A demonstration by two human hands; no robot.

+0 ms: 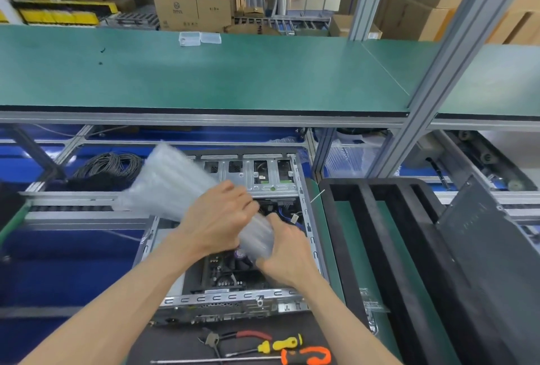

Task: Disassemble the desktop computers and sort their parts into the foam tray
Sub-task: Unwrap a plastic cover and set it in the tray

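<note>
Both hands meet over the open desktop computer (233, 247), which lies on its side directly beneath them with its motherboard and drive cage exposed. The left hand (216, 218) curls its fingers over a clear air-cushion packing sheet (175, 180), and the right hand (287, 250) grips the same sheet's narrow lower end; the sheet fans out wide and blurred up and to the left of the left hand. Just right of the right hand stands the black foam tray (380, 247) with long slots, and a dark grey side panel (479, 236) leans on the tray's far right side. Below the wrists, on the surface, lie red-handled pliers (242, 337), a yellow screwdriver (277, 344) and an orange-and-black screwdriver (304, 356). Left of the left hand is a coil of dark cable (108, 169).
</note>
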